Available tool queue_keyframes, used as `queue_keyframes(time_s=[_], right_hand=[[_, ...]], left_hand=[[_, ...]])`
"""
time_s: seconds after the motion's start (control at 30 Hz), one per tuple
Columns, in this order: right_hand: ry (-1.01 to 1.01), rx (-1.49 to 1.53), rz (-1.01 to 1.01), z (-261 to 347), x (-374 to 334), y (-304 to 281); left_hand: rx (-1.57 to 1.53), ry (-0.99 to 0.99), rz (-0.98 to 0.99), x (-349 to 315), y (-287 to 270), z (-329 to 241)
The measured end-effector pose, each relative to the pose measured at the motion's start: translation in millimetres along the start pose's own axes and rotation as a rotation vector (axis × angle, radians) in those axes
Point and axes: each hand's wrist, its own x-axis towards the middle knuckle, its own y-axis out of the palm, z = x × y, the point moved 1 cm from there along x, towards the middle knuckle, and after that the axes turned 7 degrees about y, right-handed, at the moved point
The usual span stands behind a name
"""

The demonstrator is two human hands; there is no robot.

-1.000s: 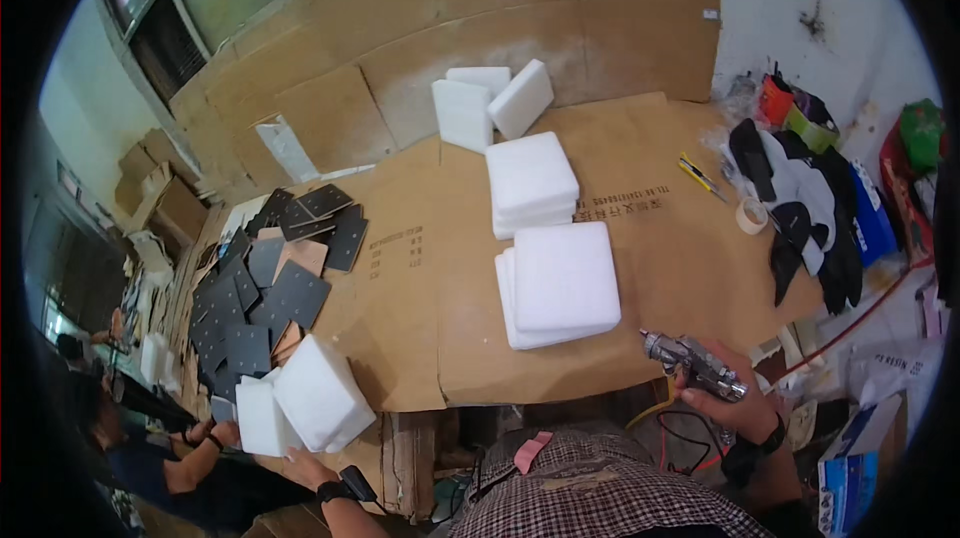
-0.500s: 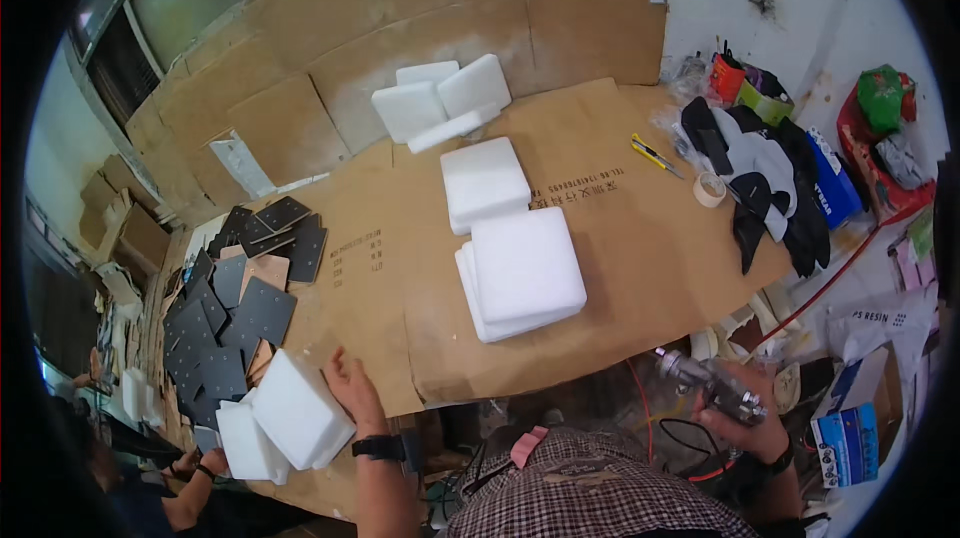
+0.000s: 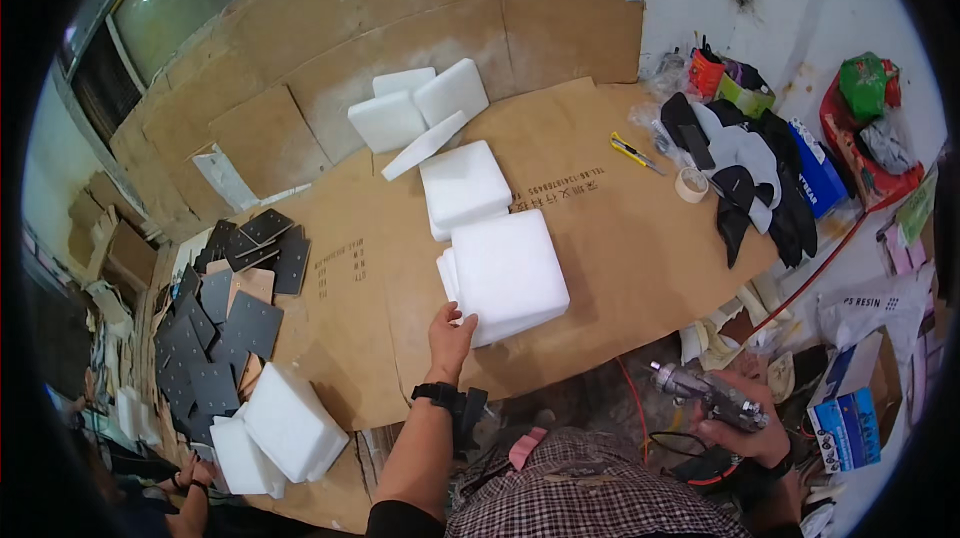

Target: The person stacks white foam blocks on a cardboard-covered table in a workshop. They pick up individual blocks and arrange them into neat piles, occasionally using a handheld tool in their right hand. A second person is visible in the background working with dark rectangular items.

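My left hand is at the near left corner of a stack of thick white foam pads, fingertips at its edge. The fingers look slightly apart, and no pad is lifted. Off the table's front edge, my right hand is wrapped round a metal spray gun, its nozzle towards the table. Just behind the front stack lies another white foam stack. Farther back, several white pads lean against the cardboard backing, with a loose pad tilted before them.
Cardboard covers the table. Dark plates are heaped at left, near more white pads. A yellow cutter, tape roll and dark gloves lie right. Another person's hands show lower left. A red hose hangs right.
My left hand has moved right from beside the lower-left pads to the front stack. The loose pad at the back has turned and shifted nearer. My right hand still holds the spray gun.
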Motion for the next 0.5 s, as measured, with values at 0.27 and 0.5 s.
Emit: queue_keyframes(time_s=[0.27,0.5], right_hand=[[0.026,-0.016,-0.148,-3.8,-7.3,-28.0],[0.040,0.014,-0.036,-12.5,27.5,-16.6]], left_hand=[[-0.008,-0.070,0.092,5.2,6.7,3.0],[0.180,-0.164,0.135,0.2,14.9,-34.5]])
